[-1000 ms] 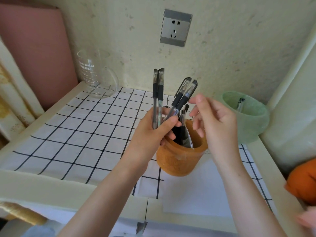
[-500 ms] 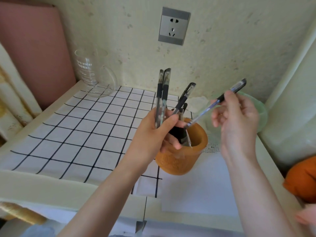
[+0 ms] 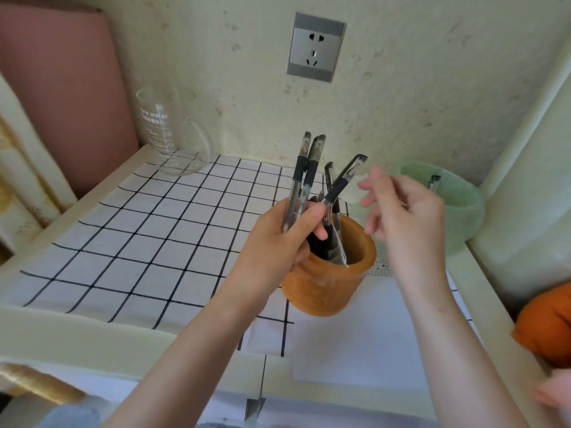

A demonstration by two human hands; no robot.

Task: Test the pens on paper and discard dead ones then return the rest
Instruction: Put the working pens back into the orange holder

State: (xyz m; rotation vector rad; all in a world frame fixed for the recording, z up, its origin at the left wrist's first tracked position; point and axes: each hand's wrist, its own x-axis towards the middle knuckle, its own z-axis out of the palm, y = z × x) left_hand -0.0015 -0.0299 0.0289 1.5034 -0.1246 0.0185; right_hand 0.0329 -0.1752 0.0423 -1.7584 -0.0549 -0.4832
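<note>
1. a white cloth with a black grid (image 3: 148, 230) covered the shelf, and a clear glass measuring jug (image 3: 173, 134) stood at its back left corner under a grey wall socket (image 3: 315, 47).
2. an orange pen cup (image 3: 330, 279) stood near the front right, partly hidden by the left hand (image 3: 278, 239), with a white sheet of paper (image 3: 364, 335) lying just beside and in front of it.
3. a pale green cup (image 3: 454, 211) sat at the back right behind the right hand (image 3: 404, 211), with a pen (image 3: 434, 182) showing inside it.
4. half a second earlier the right hand had pinched one pen; now that hand was open and empty, fingers loosely spread, in front of the green cup.
5. the left hand had stayed closed around a bundle of pens (image 3: 304, 180) above the orange cup.
6. those pens had clear barrels, dark rubber grips and dark caps; two stood almost upright together, another leaned right, and more rested down in the orange cup.
</note>
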